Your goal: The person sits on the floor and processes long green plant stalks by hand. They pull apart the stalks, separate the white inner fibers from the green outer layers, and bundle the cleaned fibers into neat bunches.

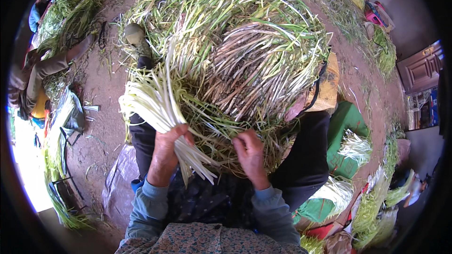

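Note:
My left hand [169,148] is closed around a thick bunch of pale blanched leafy stalks [152,104]. Its white stem ends [194,158] stick out below my fist, and the yellowish leaves fan out up and to the left. To the right of the bunch, my right hand [250,153] has thumb and fingertips pinched together on what looks like a thin leaf strand; the strand is hard to make out. Just beyond both hands lies a large heap of long stalks [247,67], with green leaves outside and brownish, soil-stained stems in the middle. Loose leaf scraps [229,155] lie over my lap.
Trimmed white bundles [355,148] rest on green sacking [344,123] at my right. More bundles [63,113] and another person's leg [53,67] are at left. A plastic sheet [122,180] lies by my left knee. A wooden door [422,67] stands far right.

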Action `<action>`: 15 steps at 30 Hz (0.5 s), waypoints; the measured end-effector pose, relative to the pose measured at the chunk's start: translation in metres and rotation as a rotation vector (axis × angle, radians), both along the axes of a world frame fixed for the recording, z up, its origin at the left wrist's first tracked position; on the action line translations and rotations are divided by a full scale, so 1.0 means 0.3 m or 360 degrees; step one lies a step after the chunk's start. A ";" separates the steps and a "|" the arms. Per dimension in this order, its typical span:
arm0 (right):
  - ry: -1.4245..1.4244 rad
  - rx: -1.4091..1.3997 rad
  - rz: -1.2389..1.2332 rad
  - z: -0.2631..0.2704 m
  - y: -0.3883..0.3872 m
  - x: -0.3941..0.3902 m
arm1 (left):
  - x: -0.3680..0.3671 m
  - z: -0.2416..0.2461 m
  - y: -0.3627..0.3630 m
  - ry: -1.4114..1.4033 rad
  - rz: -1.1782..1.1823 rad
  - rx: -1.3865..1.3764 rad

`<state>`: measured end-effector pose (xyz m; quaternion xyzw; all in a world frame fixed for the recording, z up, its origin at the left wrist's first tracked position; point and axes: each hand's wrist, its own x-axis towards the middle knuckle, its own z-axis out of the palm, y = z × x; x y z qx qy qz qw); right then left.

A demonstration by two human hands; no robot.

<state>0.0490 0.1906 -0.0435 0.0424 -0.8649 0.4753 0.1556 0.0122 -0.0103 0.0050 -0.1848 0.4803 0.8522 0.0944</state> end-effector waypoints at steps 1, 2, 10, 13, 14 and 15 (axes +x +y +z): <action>-0.0025 0.0262 -0.0177 -0.041 0.075 0.030 | -0.005 0.001 -0.014 -0.0030 0.0123 0.0055; -0.0070 0.0399 -0.0367 -0.087 0.161 0.067 | -0.013 -0.007 -0.039 0.0010 0.0154 0.0088; -0.0266 0.0128 -0.0387 0.011 0.191 0.070 | -0.022 -0.042 -0.095 0.0045 0.0149 0.0098; -0.0058 -0.0085 0.0225 0.062 -0.014 -0.018 | -0.022 -0.043 -0.097 0.0057 0.0124 0.0101; -0.0080 -0.0150 0.0315 0.070 -0.072 -0.038 | -0.016 -0.042 -0.098 0.0044 0.0143 0.0093; -0.0055 -0.0142 0.0358 0.076 -0.120 -0.060 | -0.012 -0.038 -0.098 0.0035 0.0152 0.0121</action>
